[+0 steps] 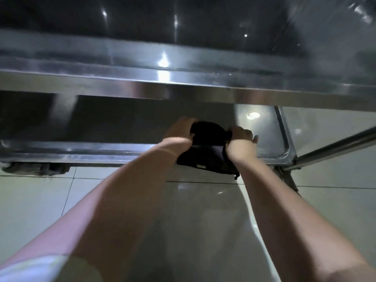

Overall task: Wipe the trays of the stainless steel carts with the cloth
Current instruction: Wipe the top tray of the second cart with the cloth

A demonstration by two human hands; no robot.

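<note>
A dark cloth (205, 137) is bunched over the near rim of the cart's lower tray (264, 129), with its loose end hanging toward the tiled floor (61, 200) at 6 o'clock. The left hand (180, 130) grips it at its 9 o'clock and the right hand (241, 135) at its 3 o'clock, fingers curled into the fabric. The upper tray (183, 78) overhangs at 12 o'clock. The dangling end could brush the floor and carry dirt back onto the steel.
</note>
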